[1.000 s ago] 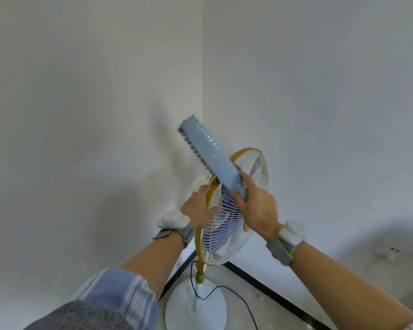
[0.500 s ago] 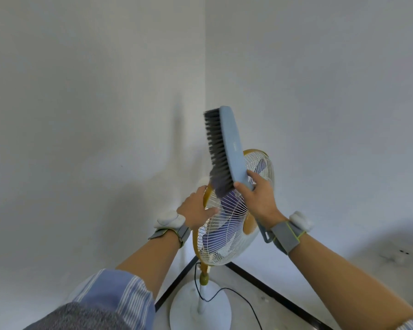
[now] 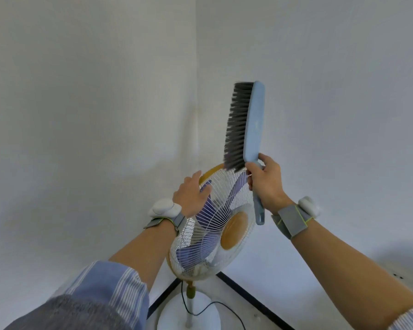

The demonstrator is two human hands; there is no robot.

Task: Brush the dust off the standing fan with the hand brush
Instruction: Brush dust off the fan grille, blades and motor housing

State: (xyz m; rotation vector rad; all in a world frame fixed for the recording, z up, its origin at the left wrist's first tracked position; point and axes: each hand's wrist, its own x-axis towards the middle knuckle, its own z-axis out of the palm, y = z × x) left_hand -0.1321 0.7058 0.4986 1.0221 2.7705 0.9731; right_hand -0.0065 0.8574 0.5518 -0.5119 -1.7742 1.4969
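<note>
Hand brush (image 3: 254,120) swung upright, bristles facing 9 o'clock | your right hand (image 3: 267,184) grips handle | standing fan (image 3: 215,229) at 7 o'clock | left hand (image 3: 191,196) flat on grille

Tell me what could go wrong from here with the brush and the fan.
1. The left hand only lies flat on the fan grille, not gripping it; a hard stroke of the hand brush may swing or tip the fan on its thin pole.
2. Its fingers sit near the bristles' lower end and may get struck.
3. The cord trails by the base; a foot may snag it.
</note>
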